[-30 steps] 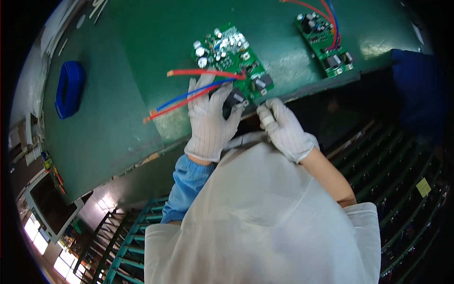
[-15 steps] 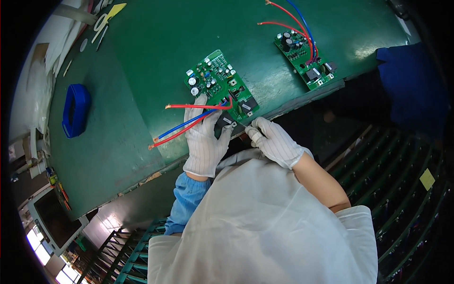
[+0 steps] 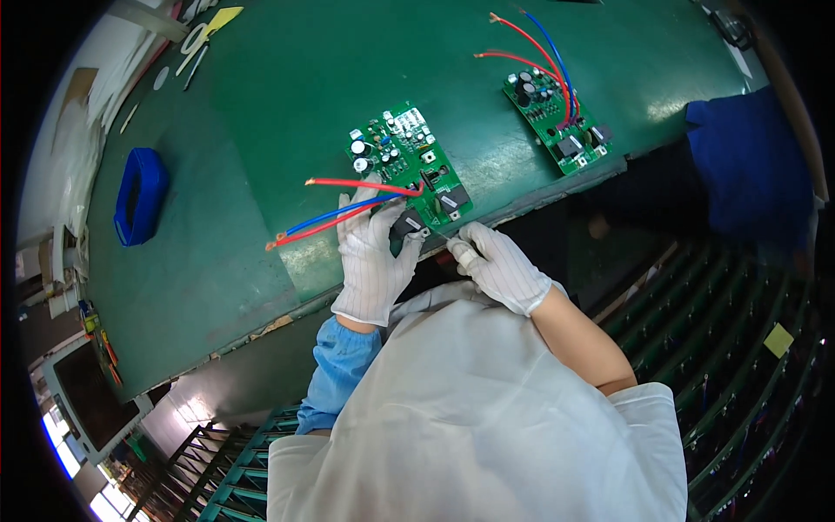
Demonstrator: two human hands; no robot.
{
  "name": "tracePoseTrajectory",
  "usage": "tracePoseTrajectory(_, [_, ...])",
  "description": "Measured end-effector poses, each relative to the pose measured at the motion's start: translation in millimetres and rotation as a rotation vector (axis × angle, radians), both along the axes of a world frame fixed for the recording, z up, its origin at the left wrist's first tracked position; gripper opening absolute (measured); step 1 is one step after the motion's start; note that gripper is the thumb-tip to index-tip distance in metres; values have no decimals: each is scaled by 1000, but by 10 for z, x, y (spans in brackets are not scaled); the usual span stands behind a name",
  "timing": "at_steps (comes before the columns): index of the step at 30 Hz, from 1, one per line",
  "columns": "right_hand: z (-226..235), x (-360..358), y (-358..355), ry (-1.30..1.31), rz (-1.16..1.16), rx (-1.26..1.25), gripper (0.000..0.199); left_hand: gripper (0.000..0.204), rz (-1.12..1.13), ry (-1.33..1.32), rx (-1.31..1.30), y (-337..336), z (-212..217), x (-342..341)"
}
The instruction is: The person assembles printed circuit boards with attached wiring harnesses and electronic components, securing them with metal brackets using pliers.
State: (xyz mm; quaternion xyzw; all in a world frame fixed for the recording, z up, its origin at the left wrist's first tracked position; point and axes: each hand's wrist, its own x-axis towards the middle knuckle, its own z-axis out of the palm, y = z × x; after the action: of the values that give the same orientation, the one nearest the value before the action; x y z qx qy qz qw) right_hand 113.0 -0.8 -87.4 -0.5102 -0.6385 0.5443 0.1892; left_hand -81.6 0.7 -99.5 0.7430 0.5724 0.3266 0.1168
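A green circuit board (image 3: 409, 170) with silver capacitors and black block-shaped parts lies at the front edge of the green table. My left hand (image 3: 374, 261), in a white striped glove, grips its lower left side, thumb and fingers around a black block. Red wires (image 3: 348, 184) and a blue wire (image 3: 335, 211) run from the board leftward over my left fingers. Also gloved, my right hand (image 3: 504, 270) is closed around a thin metal tool (image 3: 441, 233), its tip at the board's near edge. The tool's handle is mostly hidden, so its kind is unclear.
A second circuit board (image 3: 557, 122) with red and blue wires sits at the right. On the table's left lies a blue ring-shaped holder (image 3: 139, 198); scissors (image 3: 193, 39) lie farther back. A person in blue clothing (image 3: 739, 165) is at the right, beside dark slatted racks (image 3: 722, 348).
The view has shifted slightly, and the board now shows a little lower in it. Both hands keep the same grip, with the tool still at the board's near edge.
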Motion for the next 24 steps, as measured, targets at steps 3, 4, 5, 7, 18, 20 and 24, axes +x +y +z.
tracePoseTrajectory(3, [126,70,-22,58,-102,-243,23,56,-31,-5,-54,-4,0,-36])
tracePoseTrajectory(4, [88,97,-53,39,-117,-109,25,56,-19,-5,-59,-18,12,-45])
tracePoseTrajectory(5, [78,145,-70,32,-136,-104,25,56,-33,-3,-52,-11,10,-51])
tracePoseTrajectory(7, [74,206,-68,49,-195,-103,28,56,-33,-1,-40,-3,22,-38])
tracePoseTrajectory(18, [-127,166,-173,-123,-113,377,25,58,49,21,-41,-10,-21,-3])
tracePoseTrajectory(20, [-124,103,-162,-175,-55,544,26,58,47,25,-46,-28,-71,3])
tracePoseTrajectory(24, [30,-37,-92,-187,-111,421,23,53,77,3,-66,-37,-113,54])
